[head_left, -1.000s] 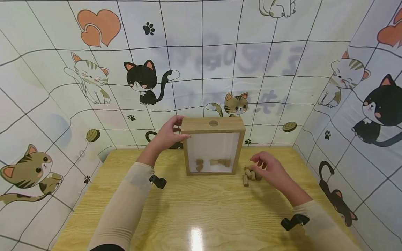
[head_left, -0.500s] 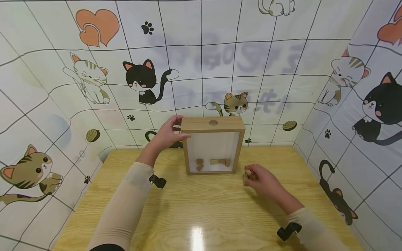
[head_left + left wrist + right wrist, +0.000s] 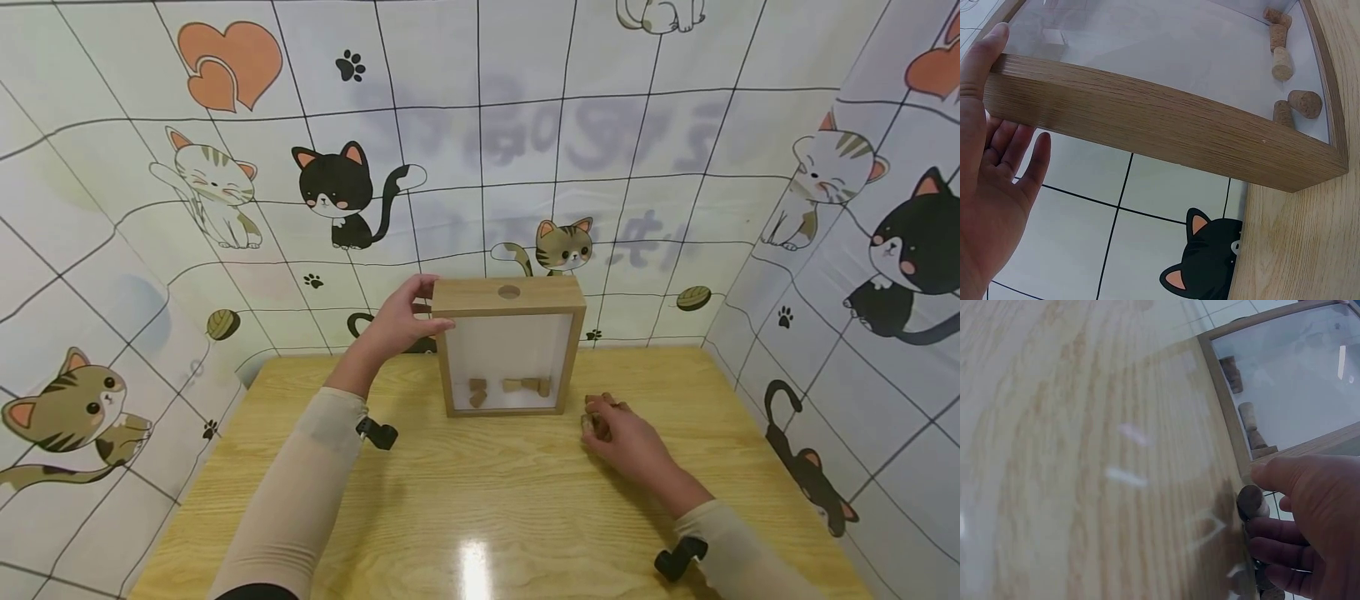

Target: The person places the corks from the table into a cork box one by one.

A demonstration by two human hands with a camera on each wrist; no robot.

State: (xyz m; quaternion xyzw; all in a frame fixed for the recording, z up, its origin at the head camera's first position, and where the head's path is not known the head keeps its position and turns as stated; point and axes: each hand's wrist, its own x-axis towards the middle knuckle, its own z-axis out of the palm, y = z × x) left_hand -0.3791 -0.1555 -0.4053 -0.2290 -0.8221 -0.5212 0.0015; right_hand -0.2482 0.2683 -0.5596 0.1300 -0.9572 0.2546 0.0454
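A shallow wooden box (image 3: 547, 293) with a clear front stands upright on the table, with a round hole (image 3: 509, 292) in its top. Several corks (image 3: 1281, 64) lie along the bottom inside it. My left hand (image 3: 401, 321) grips the box's upper left corner, thumb at the front and fingers behind. Right of the box, my right hand (image 3: 630, 442) is down at a small group of loose corks. In the right wrist view one cork (image 3: 1250, 501) sits between thumb and curled fingers. That hand hides most of the group from the head view.
The pale wooden table (image 3: 420, 500) spreads out in front of the box. Behind and on both sides hangs a white gridded cloth (image 3: 442, 150) printed with cartoon cats. Close behind the box is the table's far edge.
My right hand has come down and forward onto the loose corks, and its fingers have curled in around them. The left hand and the box stay where they were.
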